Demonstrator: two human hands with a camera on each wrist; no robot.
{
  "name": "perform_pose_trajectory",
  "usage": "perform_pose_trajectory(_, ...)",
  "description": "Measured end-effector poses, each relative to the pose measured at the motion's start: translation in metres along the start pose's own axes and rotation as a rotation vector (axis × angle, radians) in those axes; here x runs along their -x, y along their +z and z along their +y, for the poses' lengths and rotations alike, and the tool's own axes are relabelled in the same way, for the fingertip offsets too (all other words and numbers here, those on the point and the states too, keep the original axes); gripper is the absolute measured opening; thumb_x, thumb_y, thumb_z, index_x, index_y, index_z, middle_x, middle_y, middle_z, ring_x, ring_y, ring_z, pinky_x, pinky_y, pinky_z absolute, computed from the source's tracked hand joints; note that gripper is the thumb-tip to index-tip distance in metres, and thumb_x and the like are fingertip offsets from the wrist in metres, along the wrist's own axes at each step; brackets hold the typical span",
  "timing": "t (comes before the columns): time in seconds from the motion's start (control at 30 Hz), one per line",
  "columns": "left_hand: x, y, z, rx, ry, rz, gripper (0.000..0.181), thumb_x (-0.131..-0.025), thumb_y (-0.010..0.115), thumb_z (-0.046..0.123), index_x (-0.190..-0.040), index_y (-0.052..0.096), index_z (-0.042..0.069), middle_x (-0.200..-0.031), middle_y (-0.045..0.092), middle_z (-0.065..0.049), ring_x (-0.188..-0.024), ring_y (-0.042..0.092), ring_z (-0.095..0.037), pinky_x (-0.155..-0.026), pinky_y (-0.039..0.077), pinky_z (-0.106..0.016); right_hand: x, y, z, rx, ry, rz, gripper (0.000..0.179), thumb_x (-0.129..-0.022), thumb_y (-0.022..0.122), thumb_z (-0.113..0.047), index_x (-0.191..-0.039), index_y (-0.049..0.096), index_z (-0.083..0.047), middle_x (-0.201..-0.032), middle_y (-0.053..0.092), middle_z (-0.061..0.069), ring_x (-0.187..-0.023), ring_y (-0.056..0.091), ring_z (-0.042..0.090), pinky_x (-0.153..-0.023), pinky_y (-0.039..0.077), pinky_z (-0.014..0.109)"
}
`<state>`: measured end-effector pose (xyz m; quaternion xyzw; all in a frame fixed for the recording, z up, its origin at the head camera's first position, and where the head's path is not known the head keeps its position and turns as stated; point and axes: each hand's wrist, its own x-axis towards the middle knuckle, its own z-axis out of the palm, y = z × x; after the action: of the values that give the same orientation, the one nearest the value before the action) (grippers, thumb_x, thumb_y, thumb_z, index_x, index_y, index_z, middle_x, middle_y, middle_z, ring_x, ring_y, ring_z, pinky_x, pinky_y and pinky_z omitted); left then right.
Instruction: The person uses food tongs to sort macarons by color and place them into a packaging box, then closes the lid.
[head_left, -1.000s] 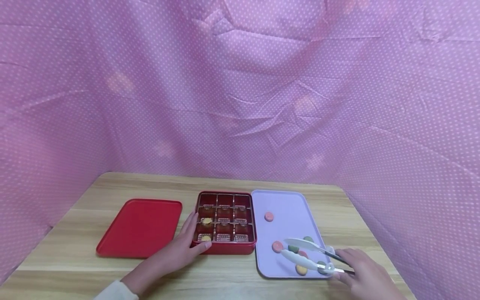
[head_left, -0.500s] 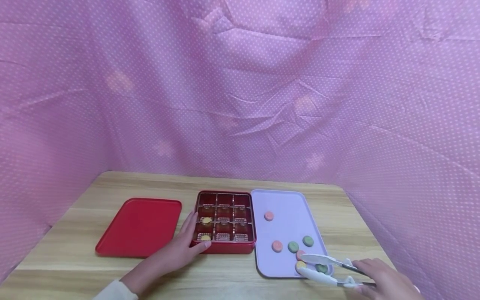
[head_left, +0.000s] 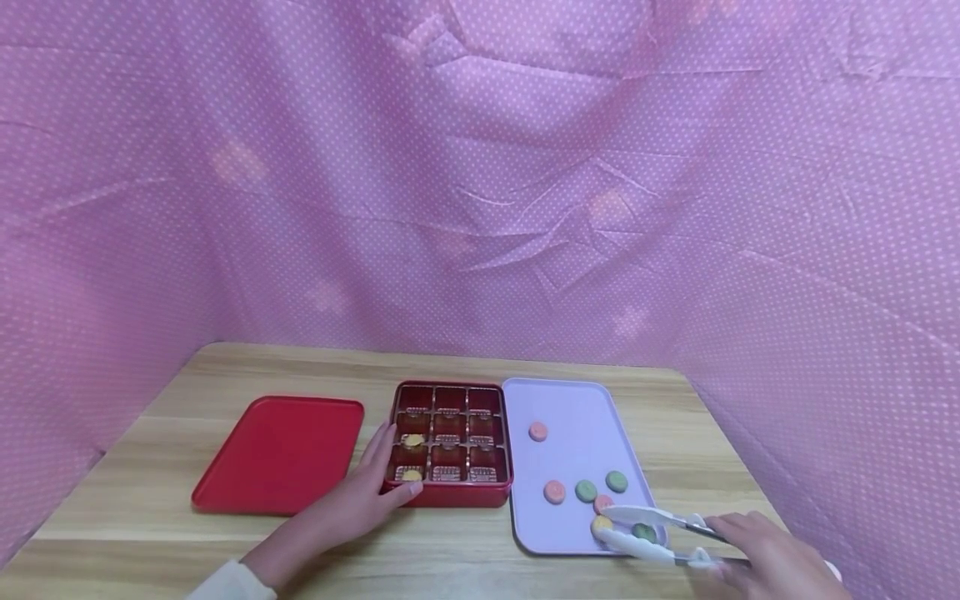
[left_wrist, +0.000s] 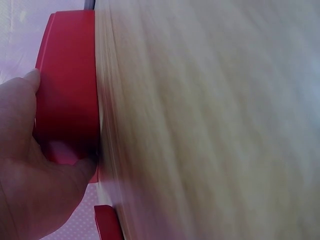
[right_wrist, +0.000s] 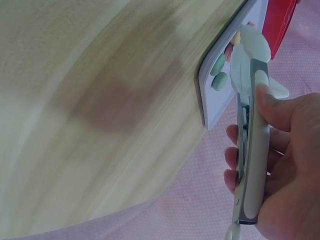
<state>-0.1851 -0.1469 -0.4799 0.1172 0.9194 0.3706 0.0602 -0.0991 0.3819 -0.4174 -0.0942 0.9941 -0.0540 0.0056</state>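
Apparently picking: tongs (head_left: 641,516) parted at a yellow disc (head_left: 601,525) on the lilac tray (head_left: 573,442), right of the red box (head_left: 465,498); contact unclear | next move probably calls for squeezing evenly, clear of the adjacent pink disc (head_left: 602,502) | right hand (head_left: 780,560) grips tongs; left hand (head_left: 362,502), thumb and fingers spread, braces the box's near-left corner.

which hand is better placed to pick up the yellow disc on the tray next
Likely the right hand: it holds the tongs, which reach to the yellow disc on the lilac tray. The left hand rests against the red box, farther away.
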Motion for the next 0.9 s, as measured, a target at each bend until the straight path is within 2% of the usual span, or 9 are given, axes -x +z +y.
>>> perform_pose_trajectory(0.17,-0.0004,0.0001,-0.0013,0.003,0.005,-0.006,0.105,-0.093,0.059,0.064,-0.163,-0.006,0.019,-0.170,-0.011,-0.008,-0.152,0.013,-0.045,-0.115,0.030,-0.065,-0.0015,-0.0002,-0.0051,-0.002,0.026,0.035,0.051,-0.078,0.084,-0.031,-0.125,0.071,-0.015,-0.116,0.069,-0.007,-0.097,0.063,0.014,-0.071,0.057,0.041)
perform_pose_trajectory(0.27,-0.0005,-0.0002,-0.0016,0.009,0.007,-0.008,0.105,-0.093,0.059,0.065,-0.163,-0.006,0.019,-0.170,-0.011,-0.008,-0.153,0.012,-0.044,-0.116,0.029,-0.065,-0.0019,0.0001,-0.0060,-0.009,0.037,0.022,0.052,-0.079,0.084,-0.031,-0.126,0.070,-0.013,-0.117,0.069,-0.005,-0.098,0.063,0.016,-0.072,0.058,0.043)
perform_pose_trajectory(0.53,-0.0001,-0.0016,-0.0010,0.008,0.011,-0.002,0.105,-0.093,0.059,0.064,-0.163,-0.005,0.020,-0.170,-0.012,-0.008,-0.151,0.017,-0.047,-0.114,0.031,-0.066,-0.0024,0.0013,-0.0072,0.016,0.064,-0.023,0.054,-0.078,0.083,-0.040,-0.126,0.071,-0.016,-0.119,0.069,-0.010,-0.094,0.060,0.007,-0.071,0.056,0.031)
perform_pose_trajectory(0.73,-0.0001,-0.0001,-0.0022,0.013,0.009,-0.002,0.105,-0.093,0.060,0.063,-0.163,-0.005,0.020,-0.170,-0.012,-0.008,-0.150,0.018,-0.048,-0.114,0.031,-0.066,-0.0027,0.0005,-0.0065,0.010,0.054,-0.032,0.056,-0.079,0.082,-0.042,-0.126,0.070,-0.014,-0.120,0.069,-0.007,-0.096,0.062,0.012,-0.075,0.057,0.037)
perform_pose_trajectory(0.9,0.0001,-0.0002,-0.0023,0.016,0.013,-0.004,0.105,-0.093,0.060,0.063,-0.163,-0.005,0.019,-0.170,-0.012,-0.008,-0.150,0.018,-0.048,-0.114,0.031,-0.066,-0.0021,-0.0006,-0.0052,0.011,0.028,-0.012,0.054,-0.077,0.084,-0.036,-0.123,0.071,-0.013,-0.117,0.069,-0.007,-0.095,0.063,0.013,-0.073,0.058,0.038)
